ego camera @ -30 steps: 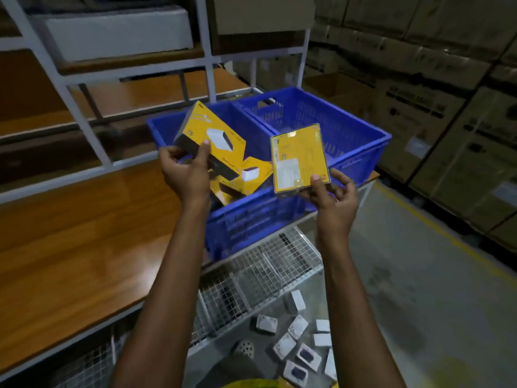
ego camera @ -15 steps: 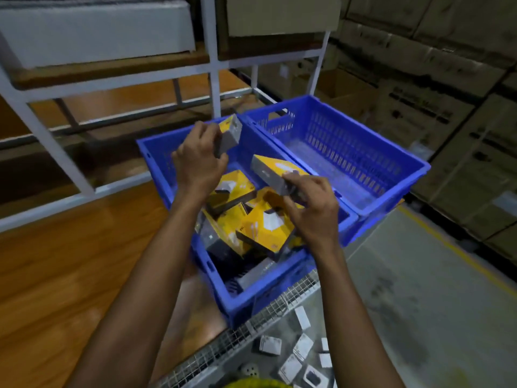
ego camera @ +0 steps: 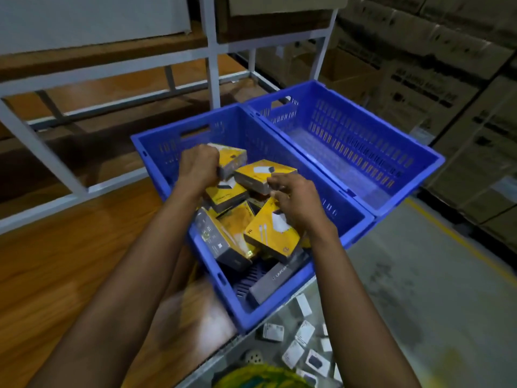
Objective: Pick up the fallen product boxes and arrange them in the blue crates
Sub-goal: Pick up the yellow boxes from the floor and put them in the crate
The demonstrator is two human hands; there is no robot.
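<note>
Head view: two blue crates sit side by side on the wooden bench (ego camera: 56,275). Near crate (ego camera: 156,152) holds a loose heap of yellow boxes; far crate (ego camera: 419,175) appears empty.

Left hand (ego camera: 199,166) is curled around a box (ego camera: 232,161) near the crate's back wall. Right hand (ego camera: 296,203) is over the heap with fingers loosely bent; a second box (ego camera: 263,175) lies at its fingertips. Whether that box is pinched or merely touched cannot be told.

Step in hand, as judged: boxes are being set down into the near crate.

Notes for doing it well:
- Boxes are best laid flat, faces level, edges squared to the crate wall; the present heap is tilted and overlapping.
- Held box is better lowered until supported before release, not dropped.
- Rows are best started at the back wall and worked forward.
- Far crate is available once the near one fills.

Counts:
- Crates: 2.
- Hands: 2.
- Yellow boxes in near crate: about 7 discernible, some partly hidden; count uncertain.
- Grey box (ego camera: 275,281) lying at the crate's near end: 1.
- Fallen boxes (ego camera: 296,343) on the floor below the bench edge: about 8 visible, small, partly cut off.
</note>
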